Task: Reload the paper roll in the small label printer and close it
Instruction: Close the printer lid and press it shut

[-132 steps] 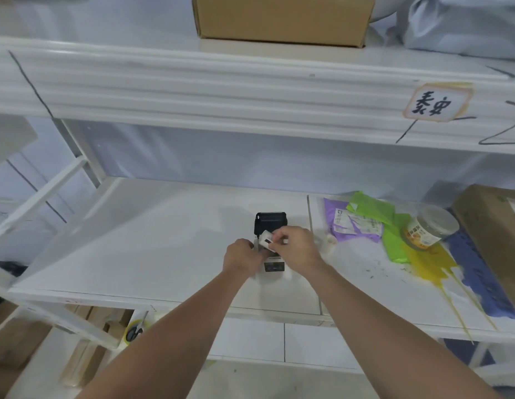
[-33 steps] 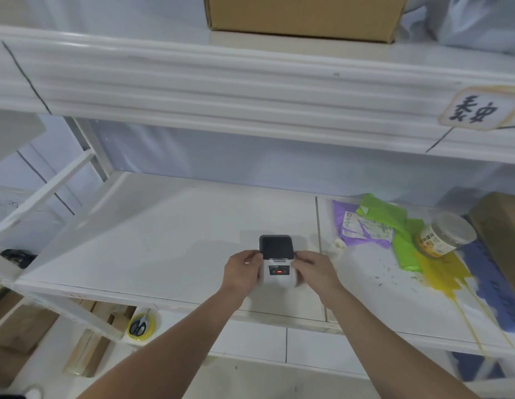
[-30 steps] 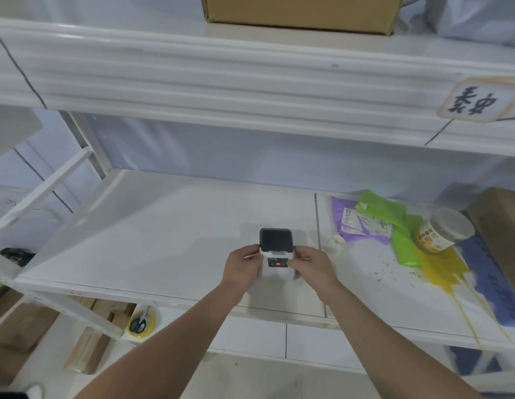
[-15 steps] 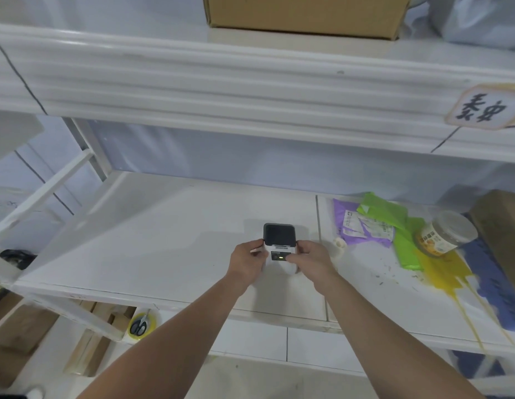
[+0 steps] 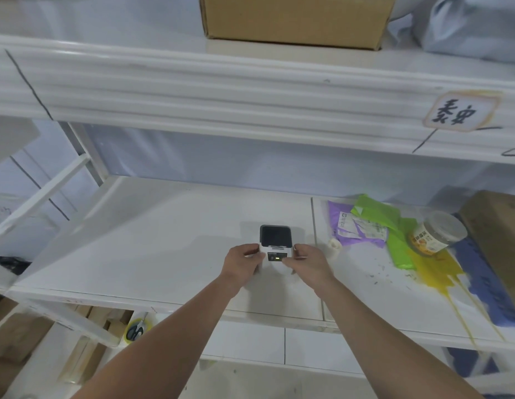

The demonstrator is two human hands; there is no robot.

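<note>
The small white label printer [image 5: 276,240] with a dark lid stands on the white shelf [image 5: 152,243], lid down. A small green light glows on its front panel. My left hand [image 5: 242,264] grips its left side and my right hand [image 5: 307,262] grips its right side, the thumb close to the front panel. No paper roll shows; the printer's inside is hidden. A small white core-like piece [image 5: 334,245] lies on the shelf just right of my right hand.
Purple and green mailer bags [image 5: 365,223], a lidded jar [image 5: 434,234] and a cardboard box [image 5: 498,240] crowd the shelf's right end. The upper shelf beam [image 5: 250,90] hangs low overhead, carrying another box [image 5: 293,18]. Scissors in a tape roll [image 5: 135,329] lie below.
The hand-held paper roll seen 4.4 s ago is gone and the lid is down. Both hands now grip the printer's sides, and its front light went from red to green.
</note>
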